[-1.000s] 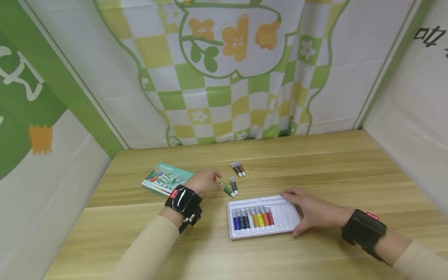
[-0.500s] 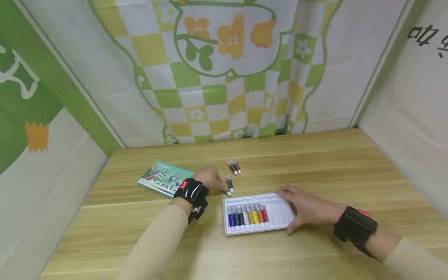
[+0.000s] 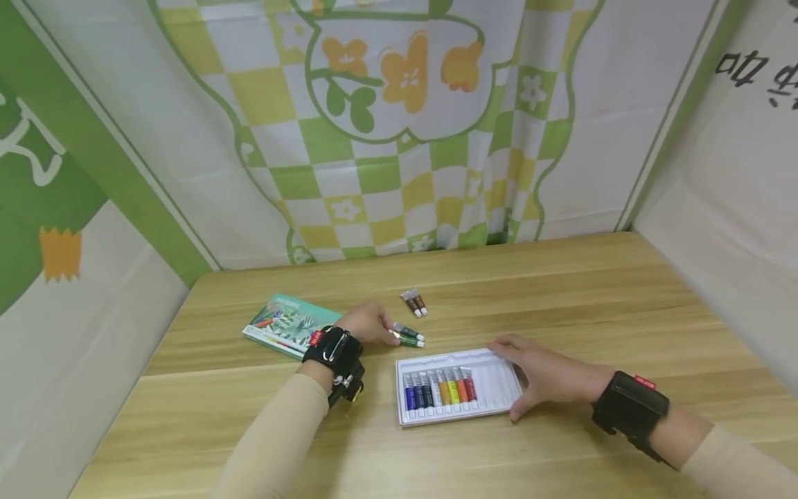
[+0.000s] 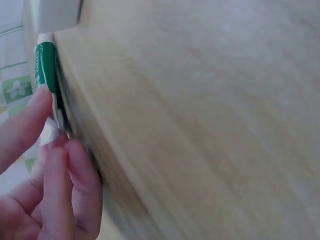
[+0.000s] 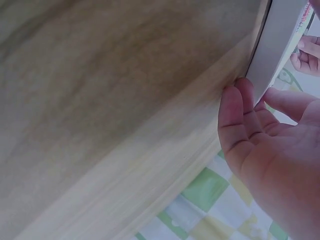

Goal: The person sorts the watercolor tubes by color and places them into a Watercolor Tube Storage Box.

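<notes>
Across the wide wooden counter (image 3: 561,298), two grips at once!
Biggest first: the white tray (image 3: 499,386), a row of tubes (image 3: 440,389) in its 9 o'clock side; it looks thin and bendy, so the rim's the place to hold. At its 3 o'clock end, the right hand (image 3: 551,374) has thumb and fingers clamped across the edge. Out towards 10 o'clock lies the teal box (image 3: 283,315), partly behind the left hand (image 3: 368,324), which pinches the green tube (image 4: 46,67) by its tail, just off the tray's 10 o'clock corner, cap towards 3 o'clock, a dark tube (image 3: 408,331) alongside. Feather-light, I'd judge, soft and slightly slick: that flat tail suits a pinch, while squeezing the belly could dent it. Two brown tubes (image 3: 414,303) sit at 11 o'clock.
</notes>
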{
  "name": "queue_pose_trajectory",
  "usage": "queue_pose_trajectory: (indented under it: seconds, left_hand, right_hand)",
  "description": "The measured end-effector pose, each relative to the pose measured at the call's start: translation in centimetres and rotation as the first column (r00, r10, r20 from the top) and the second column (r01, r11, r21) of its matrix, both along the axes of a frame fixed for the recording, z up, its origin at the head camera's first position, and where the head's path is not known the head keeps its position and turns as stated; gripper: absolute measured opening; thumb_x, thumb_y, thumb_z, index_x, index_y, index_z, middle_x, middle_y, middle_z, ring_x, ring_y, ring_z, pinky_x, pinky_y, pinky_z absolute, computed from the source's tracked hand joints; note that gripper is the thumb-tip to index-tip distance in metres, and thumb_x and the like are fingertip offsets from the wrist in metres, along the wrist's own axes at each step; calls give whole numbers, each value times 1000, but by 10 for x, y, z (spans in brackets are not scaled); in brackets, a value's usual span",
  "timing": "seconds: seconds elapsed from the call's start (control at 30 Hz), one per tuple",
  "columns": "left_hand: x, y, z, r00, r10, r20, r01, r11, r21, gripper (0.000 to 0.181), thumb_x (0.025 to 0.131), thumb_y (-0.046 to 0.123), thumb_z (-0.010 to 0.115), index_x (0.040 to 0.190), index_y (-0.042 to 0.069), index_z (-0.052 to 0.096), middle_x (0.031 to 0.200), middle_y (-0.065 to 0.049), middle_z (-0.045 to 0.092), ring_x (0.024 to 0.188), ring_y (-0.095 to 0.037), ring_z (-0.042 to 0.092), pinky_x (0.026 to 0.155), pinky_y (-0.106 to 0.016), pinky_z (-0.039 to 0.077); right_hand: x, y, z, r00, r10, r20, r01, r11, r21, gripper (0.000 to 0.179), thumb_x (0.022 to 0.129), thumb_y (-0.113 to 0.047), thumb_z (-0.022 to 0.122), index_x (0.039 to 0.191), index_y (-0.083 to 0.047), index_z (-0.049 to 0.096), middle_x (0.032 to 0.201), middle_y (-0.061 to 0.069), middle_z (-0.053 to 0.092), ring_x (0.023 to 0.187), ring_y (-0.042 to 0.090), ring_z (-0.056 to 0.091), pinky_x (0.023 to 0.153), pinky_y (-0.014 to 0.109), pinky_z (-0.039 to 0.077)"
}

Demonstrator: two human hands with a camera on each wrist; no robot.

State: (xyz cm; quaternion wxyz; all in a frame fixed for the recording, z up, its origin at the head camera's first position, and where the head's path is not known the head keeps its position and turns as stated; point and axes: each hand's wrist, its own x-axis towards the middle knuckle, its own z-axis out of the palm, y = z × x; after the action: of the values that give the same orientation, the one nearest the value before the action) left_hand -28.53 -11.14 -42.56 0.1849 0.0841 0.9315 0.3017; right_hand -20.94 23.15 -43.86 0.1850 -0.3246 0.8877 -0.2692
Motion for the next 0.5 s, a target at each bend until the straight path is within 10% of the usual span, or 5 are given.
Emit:
queue_pose_trajectory:
  seconds: [0.5]
  left_hand:
    - [3,-22,15,976,-86,200,11,938,347,19,94,4,72,107,-10,71,102,-12,75,93,-21,71,87,-29,58]
  right_hand:
    - [3,-1,2,1000,2,-3,-2,1000,-11,112,70,-43,93,153,8,36,154,31,34,139,50,37,111,63,35]
